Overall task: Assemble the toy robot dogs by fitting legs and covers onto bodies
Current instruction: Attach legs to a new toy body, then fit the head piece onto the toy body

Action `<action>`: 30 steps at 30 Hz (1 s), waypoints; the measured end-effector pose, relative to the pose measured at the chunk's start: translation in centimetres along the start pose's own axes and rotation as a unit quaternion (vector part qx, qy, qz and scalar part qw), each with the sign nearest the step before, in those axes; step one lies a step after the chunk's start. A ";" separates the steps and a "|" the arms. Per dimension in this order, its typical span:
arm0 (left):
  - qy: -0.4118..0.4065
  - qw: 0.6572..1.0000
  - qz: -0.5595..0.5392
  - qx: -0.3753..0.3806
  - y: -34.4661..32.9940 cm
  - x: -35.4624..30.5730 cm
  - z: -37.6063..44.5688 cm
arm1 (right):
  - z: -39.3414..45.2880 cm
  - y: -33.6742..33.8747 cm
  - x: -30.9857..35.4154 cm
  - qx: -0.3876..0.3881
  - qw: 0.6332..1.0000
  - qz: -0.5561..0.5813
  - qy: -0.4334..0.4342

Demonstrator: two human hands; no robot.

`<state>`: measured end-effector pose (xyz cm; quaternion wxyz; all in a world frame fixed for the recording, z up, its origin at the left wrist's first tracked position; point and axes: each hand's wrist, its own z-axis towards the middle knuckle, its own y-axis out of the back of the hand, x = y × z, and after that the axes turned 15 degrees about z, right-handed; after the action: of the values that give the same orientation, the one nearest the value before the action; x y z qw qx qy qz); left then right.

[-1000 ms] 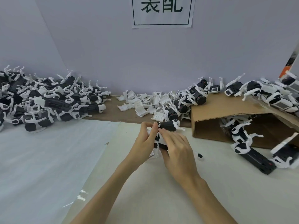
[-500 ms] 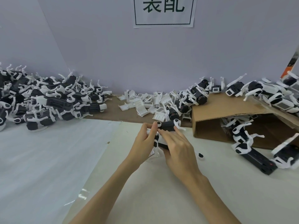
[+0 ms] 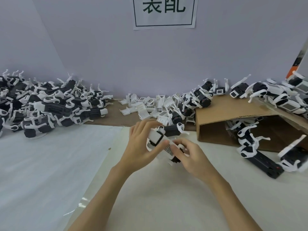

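A black-and-white toy robot dog is held above the middle of the table, tilted, its white face panel toward me. My left hand grips its front end from the left, thumb across the white side. My right hand pinches its lower rear end, fingers over a white grilled cover. Another black body with white legs lies just behind my hands. Loose white covers lie in a heap further back.
A large pile of toy dogs fills the back left. An open cardboard box on its side at the right has dogs on top and inside. More dogs lie in front of it. A white sheet covers the table's left.
Both hands have lifted the dog and turned it, so its white face panel now shows. My right hand slid down to the rear end.
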<state>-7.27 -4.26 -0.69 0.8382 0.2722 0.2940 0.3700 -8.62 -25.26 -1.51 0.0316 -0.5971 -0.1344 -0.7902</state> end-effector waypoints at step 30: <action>0.233 0.933 -0.262 0.081 0.0 -0.1 0.4 | -0.2 -2.1 -1.0 -0.065 0.972 -0.189 0.122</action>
<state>-7.07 -4.48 -0.43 0.7884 0.1590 0.5709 0.1652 -8.94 -23.44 -2.89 -0.1410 -0.4608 -0.1877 -0.8559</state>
